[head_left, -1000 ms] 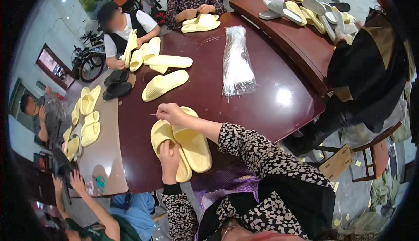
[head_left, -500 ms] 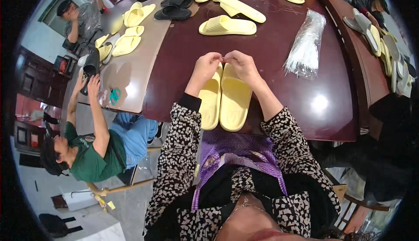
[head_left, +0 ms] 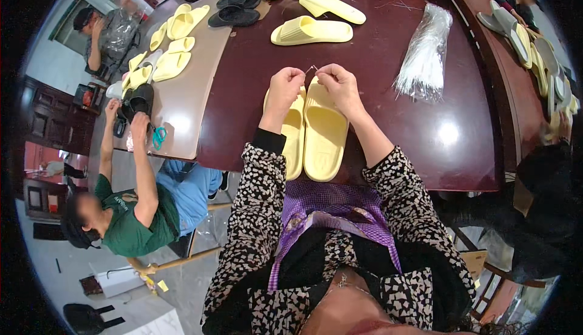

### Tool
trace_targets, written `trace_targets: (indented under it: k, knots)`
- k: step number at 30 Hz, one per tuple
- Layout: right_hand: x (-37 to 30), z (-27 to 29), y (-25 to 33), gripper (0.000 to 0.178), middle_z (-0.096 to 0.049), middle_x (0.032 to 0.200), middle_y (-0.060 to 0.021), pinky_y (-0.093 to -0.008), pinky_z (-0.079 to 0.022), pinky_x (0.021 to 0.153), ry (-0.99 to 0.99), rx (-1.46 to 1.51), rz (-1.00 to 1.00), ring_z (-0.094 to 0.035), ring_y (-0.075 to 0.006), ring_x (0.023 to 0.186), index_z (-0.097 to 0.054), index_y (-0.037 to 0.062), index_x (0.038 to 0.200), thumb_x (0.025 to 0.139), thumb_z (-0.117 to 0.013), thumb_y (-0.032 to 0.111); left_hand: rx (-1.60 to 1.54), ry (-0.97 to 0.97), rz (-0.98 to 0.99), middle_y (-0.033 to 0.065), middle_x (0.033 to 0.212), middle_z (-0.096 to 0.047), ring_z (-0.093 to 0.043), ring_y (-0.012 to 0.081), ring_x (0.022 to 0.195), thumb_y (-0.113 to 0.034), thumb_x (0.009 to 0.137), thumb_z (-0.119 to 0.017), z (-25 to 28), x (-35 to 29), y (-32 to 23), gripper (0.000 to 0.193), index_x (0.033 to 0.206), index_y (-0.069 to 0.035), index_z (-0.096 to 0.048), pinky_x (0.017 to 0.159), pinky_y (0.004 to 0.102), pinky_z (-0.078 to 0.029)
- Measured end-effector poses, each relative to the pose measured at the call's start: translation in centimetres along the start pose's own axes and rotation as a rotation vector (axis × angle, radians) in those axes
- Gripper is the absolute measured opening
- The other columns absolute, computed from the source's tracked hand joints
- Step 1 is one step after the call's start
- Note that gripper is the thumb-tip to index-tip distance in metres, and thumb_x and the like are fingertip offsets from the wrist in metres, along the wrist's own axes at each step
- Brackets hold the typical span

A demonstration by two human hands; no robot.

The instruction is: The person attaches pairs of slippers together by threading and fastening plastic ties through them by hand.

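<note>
Fingertips newly parted, the left hand [head_left: 282, 96] and right hand [head_left: 341, 90] pinch a thin whitish strand [head_left: 311, 68], apparently unfastened, above pale-yellow backless slippers [head_left: 325, 138].

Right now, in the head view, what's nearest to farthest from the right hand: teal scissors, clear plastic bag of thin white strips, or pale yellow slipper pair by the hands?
From the right hand:
1. Pale yellow slipper pair: partly covered by it.
2. Clear plastic bag of thin white strips: to its right.
3. Teal scissors: far left, on the table.
</note>
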State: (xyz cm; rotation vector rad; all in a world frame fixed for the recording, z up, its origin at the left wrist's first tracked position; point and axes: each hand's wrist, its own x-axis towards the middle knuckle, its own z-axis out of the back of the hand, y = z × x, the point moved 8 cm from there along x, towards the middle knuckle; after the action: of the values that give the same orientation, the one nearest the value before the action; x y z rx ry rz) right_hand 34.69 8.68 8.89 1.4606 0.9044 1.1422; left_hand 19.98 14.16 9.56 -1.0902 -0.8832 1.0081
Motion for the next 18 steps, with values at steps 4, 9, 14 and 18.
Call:
trace_targets:
  k: [4, 9, 14, 18]
  knots:
    - [-0.1, -0.3, 0.2, 0.015, -0.062, 0.080, -0.0044, -0.0243, -0.047, 0.068, 0.029, -0.001, -0.010, -0.057, -0.0106, 0.075, -0.064, -0.0011, 0.096, 0.086, -0.059, 0.009, -0.176, -0.016, 0.091, -0.0014, 0.070, -0.058, -0.047, 0.0038, 0.054, -0.012, 0.084, -0.060, -0.1, -0.6, -0.3, 0.012, 0.086, -0.001, -0.064, 0.046, 0.0194, -0.037]
    - [-0.2, -0.5, 0.2, 0.016, -0.063, 0.081, -0.0051, -0.0246, -0.047, 0.069, 0.049, -0.060, -0.025, -0.057, -0.0103, 0.075, -0.065, -0.0006, 0.097, 0.086, -0.059, 0.009, -0.245, -0.035, 0.060, -0.0030, 0.071, -0.057, -0.046, 0.0011, 0.055, -0.011, 0.086, -0.059, -0.5, -1.0, -1.0, 0.010, 0.087, -0.002, -0.064, 0.046, 0.0171, -0.035]
    - [-0.2, -0.6, 0.5, 0.017, -0.065, 0.083, -0.0061, -0.0249, -0.048, 0.069, 0.040, -0.039, 0.001, -0.058, -0.0105, 0.075, -0.065, -0.0007, 0.099, 0.086, -0.059, 0.010, -0.242, -0.057, 0.031, -0.0037, 0.071, -0.057, -0.046, 0.0014, 0.057, -0.010, 0.086, -0.058, -0.4, -1.0, -0.8, 0.010, 0.086, -0.002, -0.064, 0.046, 0.0172, -0.036]
    - [-0.3, -0.7, 0.3, 0.017, -0.065, 0.083, -0.0062, -0.0249, -0.048, 0.069, 0.058, -0.067, -0.008, -0.058, -0.0109, 0.074, -0.065, -0.0007, 0.098, 0.086, -0.059, 0.009, -0.257, -0.043, 0.034, -0.0033, 0.072, -0.057, -0.048, 0.0018, 0.058, -0.010, 0.087, -0.057, -0.3, -1.0, -0.5, 0.010, 0.086, -0.002, -0.063, 0.047, 0.0172, -0.037]
